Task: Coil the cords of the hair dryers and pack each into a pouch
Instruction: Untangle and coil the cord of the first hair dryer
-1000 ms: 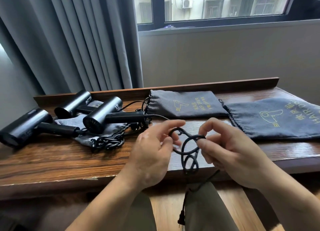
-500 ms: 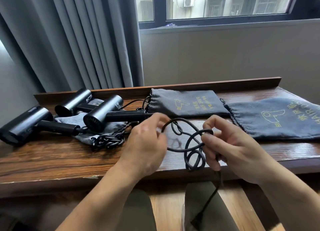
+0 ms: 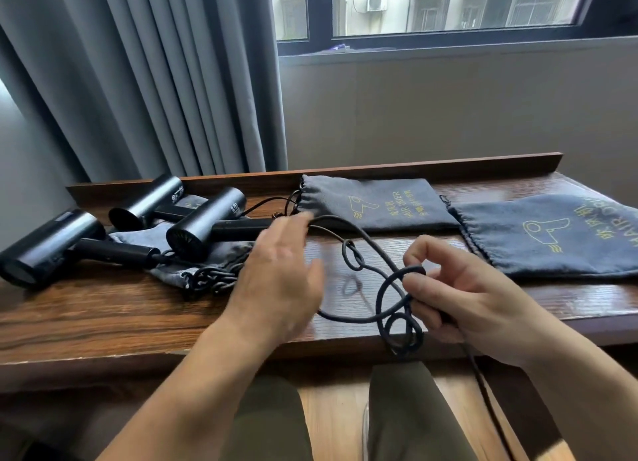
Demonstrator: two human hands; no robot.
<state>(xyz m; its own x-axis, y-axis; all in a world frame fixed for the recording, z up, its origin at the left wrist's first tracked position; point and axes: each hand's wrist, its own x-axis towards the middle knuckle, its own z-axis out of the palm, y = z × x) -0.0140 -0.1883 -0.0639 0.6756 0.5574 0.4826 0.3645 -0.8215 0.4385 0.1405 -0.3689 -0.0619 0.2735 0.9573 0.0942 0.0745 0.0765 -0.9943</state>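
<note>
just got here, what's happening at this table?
A person is coiling a dryer cord. The right hand grips a few loops over the front edge of the table. The left hand, blurred, reaches to the cord farther up. Three dryers lie at left, two pouches at right.

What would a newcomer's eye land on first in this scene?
Most likely the black cord, twisted into chained loops above the wooden table's near edge. The right hand pinches it, while the blurred left hand meets it further back. Next come three black hair dryers lying at the table's left, and two grey pouches with yellow print lying flat at the right.
</note>
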